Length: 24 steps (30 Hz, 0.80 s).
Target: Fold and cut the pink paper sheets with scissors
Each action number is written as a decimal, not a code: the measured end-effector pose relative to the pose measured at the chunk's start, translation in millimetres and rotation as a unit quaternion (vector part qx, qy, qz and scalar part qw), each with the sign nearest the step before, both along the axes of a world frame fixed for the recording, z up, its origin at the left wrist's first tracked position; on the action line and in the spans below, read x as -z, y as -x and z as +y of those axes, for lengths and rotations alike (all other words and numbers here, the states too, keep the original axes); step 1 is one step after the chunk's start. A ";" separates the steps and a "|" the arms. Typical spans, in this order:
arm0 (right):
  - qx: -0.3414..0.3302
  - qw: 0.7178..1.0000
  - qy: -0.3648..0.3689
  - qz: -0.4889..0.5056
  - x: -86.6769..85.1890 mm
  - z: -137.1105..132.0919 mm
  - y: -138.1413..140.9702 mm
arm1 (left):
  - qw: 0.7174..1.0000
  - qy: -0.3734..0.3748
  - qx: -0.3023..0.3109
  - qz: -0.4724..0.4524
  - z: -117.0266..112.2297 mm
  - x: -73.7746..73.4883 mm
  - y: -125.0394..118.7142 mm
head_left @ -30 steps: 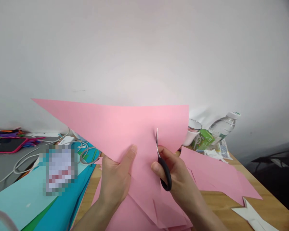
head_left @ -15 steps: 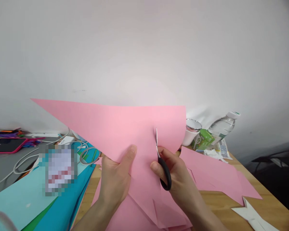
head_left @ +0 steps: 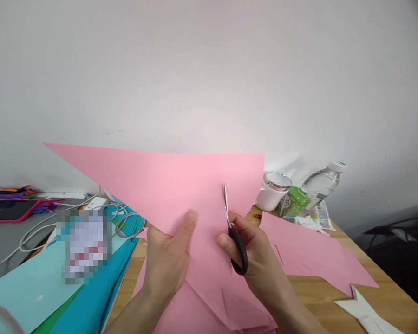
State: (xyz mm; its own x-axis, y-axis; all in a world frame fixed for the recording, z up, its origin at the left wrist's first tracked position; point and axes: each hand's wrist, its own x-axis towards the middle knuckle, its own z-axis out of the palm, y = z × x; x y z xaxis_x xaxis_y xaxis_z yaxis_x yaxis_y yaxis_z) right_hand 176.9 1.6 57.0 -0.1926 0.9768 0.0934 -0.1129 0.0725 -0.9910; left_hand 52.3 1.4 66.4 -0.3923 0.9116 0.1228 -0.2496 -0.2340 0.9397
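A large pink sheet of paper (head_left: 153,178) is held up in front of me, its long pointed corner reaching left. My left hand (head_left: 170,255) pinches its lower edge, thumb on the near face and fingers hidden behind. My right hand (head_left: 251,250) grips black-handled scissors (head_left: 238,248), the thumb and fingers at the handle loops. The blades point upward and lie in a cut in the sheet's right part; the far blade is hidden by the paper. Under both hands lie more pink paper pieces (head_left: 188,311).
At right stand a white mug (head_left: 270,197), a green carton (head_left: 294,202) and a tilted water bottle (head_left: 322,183). Pink offcuts (head_left: 306,250) and a white folded paper piece (head_left: 364,308) lie on the wooden table (head_left: 310,297). Blue sheets (head_left: 87,301), cables and a phone (head_left: 10,210) are at left.
The right edge of the pink sheet has shifted slightly left, uncovering more of the mug. The scissor blades have come a little closer together; both hands stay nearly in place.
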 end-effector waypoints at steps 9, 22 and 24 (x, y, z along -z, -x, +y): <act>0.009 1.000 0.006 0.018 -3.9 2.1 -5.2 | 0.999 -0.005 0.045 -0.026 -0.3 4.5 -4.5; 0.016 1.000 0.006 0.010 -4.6 2.7 -3.3 | 0.999 -0.005 0.048 -0.024 -0.4 3.3 -4.3; 0.017 1.000 0.002 0.012 -4.1 2.6 -3.2 | 0.998 -0.002 0.051 -0.023 -0.6 3.4 -4.8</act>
